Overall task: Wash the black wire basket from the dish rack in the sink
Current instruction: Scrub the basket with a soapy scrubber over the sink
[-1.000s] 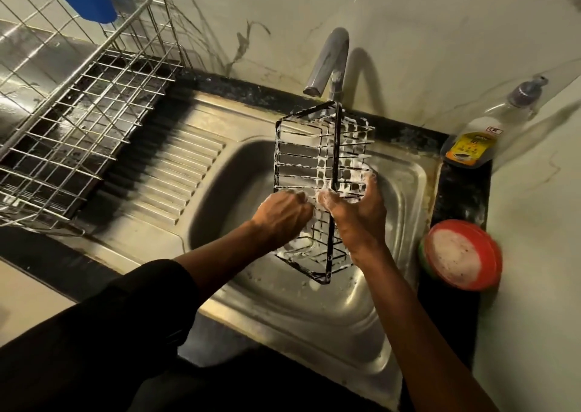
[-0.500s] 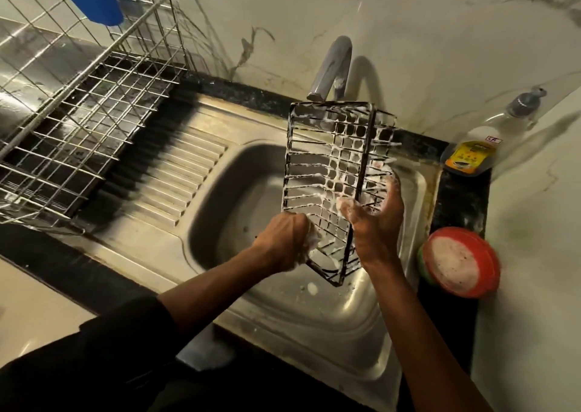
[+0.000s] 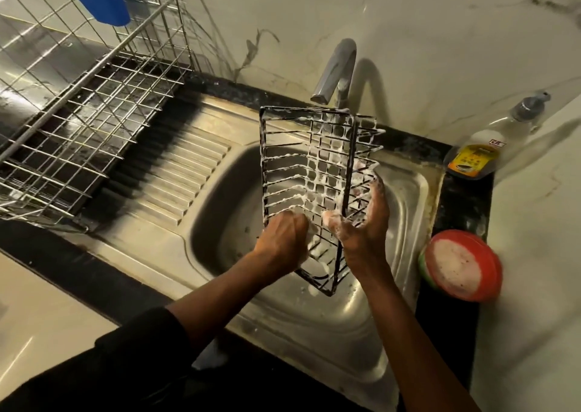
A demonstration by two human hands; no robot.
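Basket: the black wire basket (image 3: 314,172) is held on end over the bowl of the sink (image 3: 405,191), tilted, its wires coated in suds, with its top edge just under the faucet (image 3: 338,69).
Right hand: the right hand (image 3: 364,226) grips the basket's right side, thumb in front and fingers behind, and is covered in foam.
Left hand: the left hand (image 3: 283,242) is curled against the lower left wires. I cannot tell whether it closes on a wire or on a scrub pad.
Slip risk: soapy skin on thin wet wire gives poor hold. If the right hand's grip loosens, the basket would likely drop into the bowl.
Knock risk: turning the tall basket could strike the faucet spout.
Spill risk: a swing toward the sink's right edge might catch the red soap tub (image 3: 460,265) on the table, or the bottle (image 3: 478,157) at the back right corner.
Rinse risk: foam trapped at the wire crossings may stay if they are rinsed quickly.
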